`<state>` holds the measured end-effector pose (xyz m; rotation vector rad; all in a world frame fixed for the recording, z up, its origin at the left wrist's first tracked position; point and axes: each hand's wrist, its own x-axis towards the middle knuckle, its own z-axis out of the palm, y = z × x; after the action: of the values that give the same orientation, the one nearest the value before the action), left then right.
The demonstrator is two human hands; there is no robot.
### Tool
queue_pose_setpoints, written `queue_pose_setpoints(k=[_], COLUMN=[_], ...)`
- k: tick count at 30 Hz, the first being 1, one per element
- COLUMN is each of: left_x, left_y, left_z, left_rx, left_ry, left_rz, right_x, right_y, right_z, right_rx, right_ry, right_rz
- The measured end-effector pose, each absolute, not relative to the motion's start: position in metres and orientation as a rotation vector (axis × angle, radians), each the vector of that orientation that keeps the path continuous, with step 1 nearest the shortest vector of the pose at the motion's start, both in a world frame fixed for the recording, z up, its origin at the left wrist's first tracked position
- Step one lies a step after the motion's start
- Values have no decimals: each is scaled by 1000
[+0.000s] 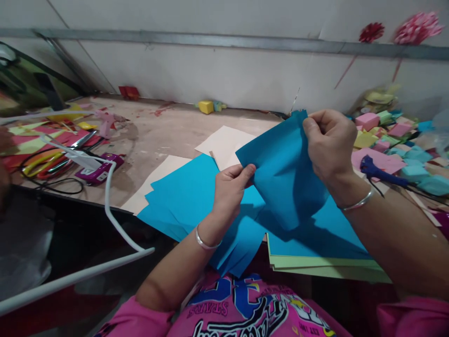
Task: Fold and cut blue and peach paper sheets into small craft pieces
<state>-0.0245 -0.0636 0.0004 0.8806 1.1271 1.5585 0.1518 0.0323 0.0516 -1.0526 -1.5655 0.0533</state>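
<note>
A blue paper sheet (286,173) is held up over the table, bent and sagging at its lower edge. My left hand (231,187) pinches its left corner between thumb and fingers. The sheet's upper right corner is gripped by my right hand (329,142), the fingers curled closed. Beneath lie overlapping blue sheets (185,192) on the left. More blue paper (336,229) rests at the right on top of light green sheets (326,267). Pale cream sheets (226,140) lie behind them.
Scissors (52,161), a purple device (100,171) and a pink glue gun (107,122) sit at the left. A white bent tube (108,196) crosses there. On the right are a blue glue gun (382,172) and several paper cubes (416,152).
</note>
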Motion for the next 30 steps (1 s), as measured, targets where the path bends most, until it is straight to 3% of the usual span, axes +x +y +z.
queue_pose_setpoints(k=[10, 16, 21, 30], left_x=[-20, -24, -23, 0], left_y=[-70, -67, -44, -12], left_z=[-10, -7, -6, -17], left_rx=[891, 834, 887, 1771], left_ry=[1096, 1092, 1184, 1497], left_rz=[1246, 1122, 904, 666], right_x=[150, 164, 205, 239], right_y=[55, 56, 58, 41], right_z=[45, 34, 0, -46], right_rx=[-1146, -1288, -1601, -1852], right_ry=[-1511, -1836, -1906, -1907], right_rz=[12, -125, 54, -25])
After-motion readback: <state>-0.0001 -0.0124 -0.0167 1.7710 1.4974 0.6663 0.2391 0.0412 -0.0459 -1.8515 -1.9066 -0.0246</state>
